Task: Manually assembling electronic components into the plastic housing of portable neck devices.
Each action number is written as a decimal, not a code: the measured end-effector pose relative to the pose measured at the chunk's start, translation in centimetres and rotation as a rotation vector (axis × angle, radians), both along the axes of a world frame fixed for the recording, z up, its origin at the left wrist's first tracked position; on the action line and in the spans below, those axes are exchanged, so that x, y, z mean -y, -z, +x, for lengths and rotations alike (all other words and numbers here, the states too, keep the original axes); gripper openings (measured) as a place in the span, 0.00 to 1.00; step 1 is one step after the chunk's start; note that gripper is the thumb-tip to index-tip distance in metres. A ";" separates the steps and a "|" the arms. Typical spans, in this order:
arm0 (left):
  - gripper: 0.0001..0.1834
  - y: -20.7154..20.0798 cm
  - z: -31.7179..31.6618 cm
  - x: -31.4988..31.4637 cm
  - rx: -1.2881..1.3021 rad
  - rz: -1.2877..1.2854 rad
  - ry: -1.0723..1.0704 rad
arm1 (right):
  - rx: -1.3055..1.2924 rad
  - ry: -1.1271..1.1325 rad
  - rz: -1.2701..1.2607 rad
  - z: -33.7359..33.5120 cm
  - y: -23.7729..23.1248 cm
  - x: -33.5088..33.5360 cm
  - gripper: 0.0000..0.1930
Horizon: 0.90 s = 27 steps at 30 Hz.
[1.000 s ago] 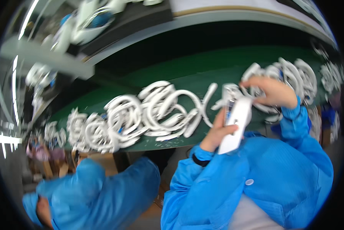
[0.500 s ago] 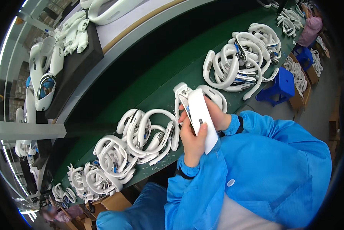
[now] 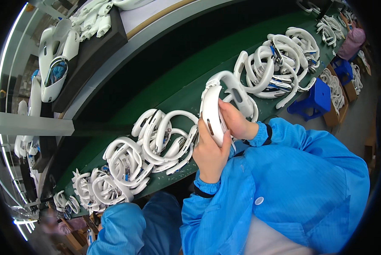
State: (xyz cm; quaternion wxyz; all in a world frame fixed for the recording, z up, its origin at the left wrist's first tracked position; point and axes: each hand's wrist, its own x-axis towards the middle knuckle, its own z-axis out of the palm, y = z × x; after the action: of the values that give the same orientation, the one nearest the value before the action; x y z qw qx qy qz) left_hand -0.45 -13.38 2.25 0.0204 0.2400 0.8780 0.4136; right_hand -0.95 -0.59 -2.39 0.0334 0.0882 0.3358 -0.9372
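"What's held?"
"A white curved device [image 3: 215, 114], at the near edge of the table [image 3: 177, 100]; my left hand [image 3: 209, 158] and right hand [image 3: 238, 122] grip it, fingers closed."
"Risk?"
"If either grip loosens, it could slip and knock the white loops [image 3: 160, 139] nearby."

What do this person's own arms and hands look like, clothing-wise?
Both the left hand and right hand are without gloves. The arms wear loose, bright blue fabric sleeves with faint fine lines, ending in gathered blue cuffs. A narrow black band circles each sleeve just behind the cuff.
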 end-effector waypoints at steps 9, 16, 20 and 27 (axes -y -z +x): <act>0.46 1.0 -0.5 1.0 0.226 0.481 -0.006 | -0.146 -0.102 0.337 0.0 -2.6 -0.3 0.27; 0.44 1.1 -1.0 1.0 -0.023 0.208 -0.044 | -0.168 -0.186 0.456 -0.5 -3.4 0.5 0.31; 0.43 0.8 -1.0 1.3 -0.031 0.189 -0.037 | -0.163 -0.233 0.400 -0.3 -3.6 0.8 0.29; 0.40 0.2 -0.9 1.8 -0.023 0.106 -0.037 | -0.134 -0.263 0.367 -0.2 -4.0 1.3 0.27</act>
State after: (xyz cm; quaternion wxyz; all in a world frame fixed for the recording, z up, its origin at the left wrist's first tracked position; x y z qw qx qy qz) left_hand -1.32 -15.20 2.05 -0.0102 0.2293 0.8594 0.4568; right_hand -1.17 -1.91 1.59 0.1163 -0.0140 0.5107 -0.8517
